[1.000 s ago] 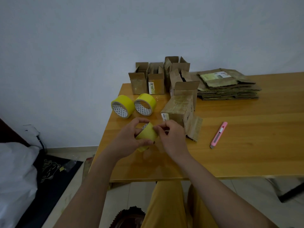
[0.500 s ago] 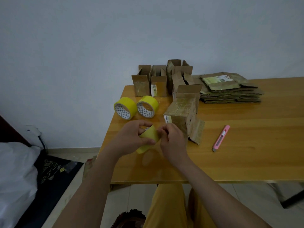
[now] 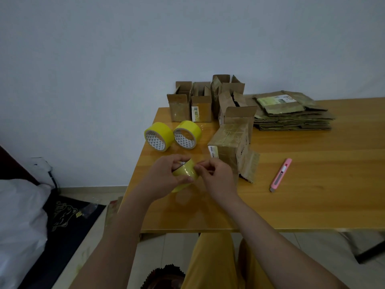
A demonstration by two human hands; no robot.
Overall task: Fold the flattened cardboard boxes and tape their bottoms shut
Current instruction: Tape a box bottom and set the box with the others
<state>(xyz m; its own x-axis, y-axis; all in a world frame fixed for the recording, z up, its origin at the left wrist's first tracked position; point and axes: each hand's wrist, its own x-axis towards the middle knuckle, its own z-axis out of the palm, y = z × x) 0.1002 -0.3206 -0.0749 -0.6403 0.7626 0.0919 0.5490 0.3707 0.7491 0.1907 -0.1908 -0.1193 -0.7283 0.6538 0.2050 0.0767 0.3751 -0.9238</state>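
My left hand (image 3: 166, 176) grips a yellow tape roll (image 3: 184, 171) just above the wooden table (image 3: 312, 195), thumb under it and fingers over the top. My right hand (image 3: 216, 176) pinches at the roll's right side with thumb and fingertips, where the tape end lies. A folded cardboard box (image 3: 229, 142) lies on its side just right of my hands, its flaps open toward me. Several folded boxes (image 3: 200, 103) stand upright at the table's back left. A stack of flattened boxes (image 3: 291, 113) lies at the back.
Two more yellow tape rolls (image 3: 159, 136) (image 3: 187, 134) lie beside each other behind my hands. A pink utility knife (image 3: 280, 175) rests on the table to the right. The table's left edge drops to the floor, where a dark mat (image 3: 68, 215) and white bag (image 3: 20, 226) lie.
My hands stay on the tape roll; the right fingers have shifted slightly along its edge. The view has tilted a little, so the table sits lower in frame.
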